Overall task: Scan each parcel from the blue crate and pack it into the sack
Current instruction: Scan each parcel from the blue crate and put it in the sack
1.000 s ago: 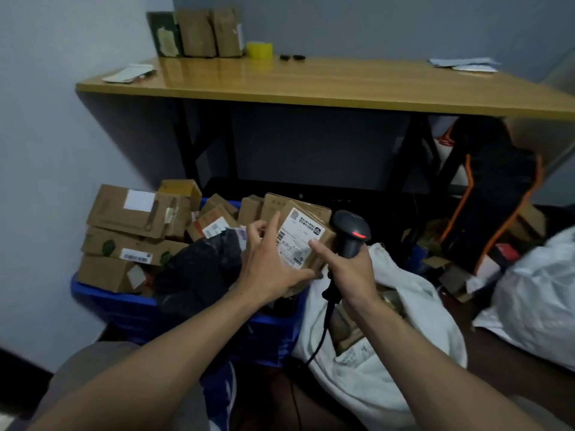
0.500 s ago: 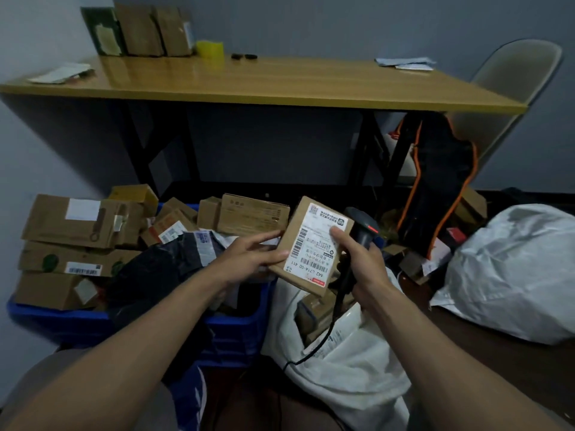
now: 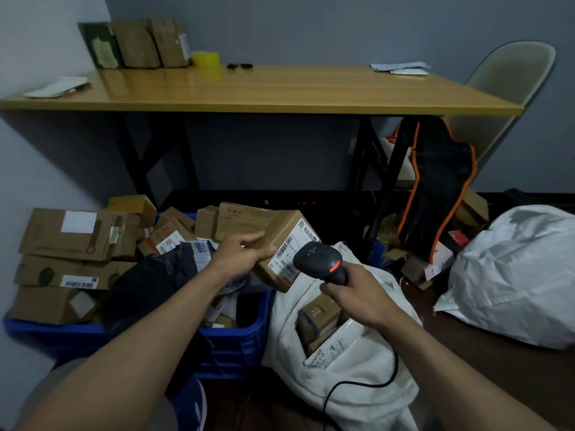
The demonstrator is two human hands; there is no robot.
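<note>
Dim floor corner below wooden desk (image 3: 249,88) | left hand (image 3: 239,253) grips cardboard parcel (image 3: 280,230) by its edge, label up, between blue crate (image 3: 236,337) and white sack (image 3: 286,331) | right hand (image 3: 357,293) wrapped round barcode scanner (image 3: 317,259), near the label | risk: the steep scanner angle may cause a misread, and the edge grip could let the parcel slip

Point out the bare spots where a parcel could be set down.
Widest bare patch: the desk top between the yellow tape roll and the papers. A dark floor strip lies free between the open sack and the full white sack. Crowded: the blue crate is heaped with parcels.
</note>
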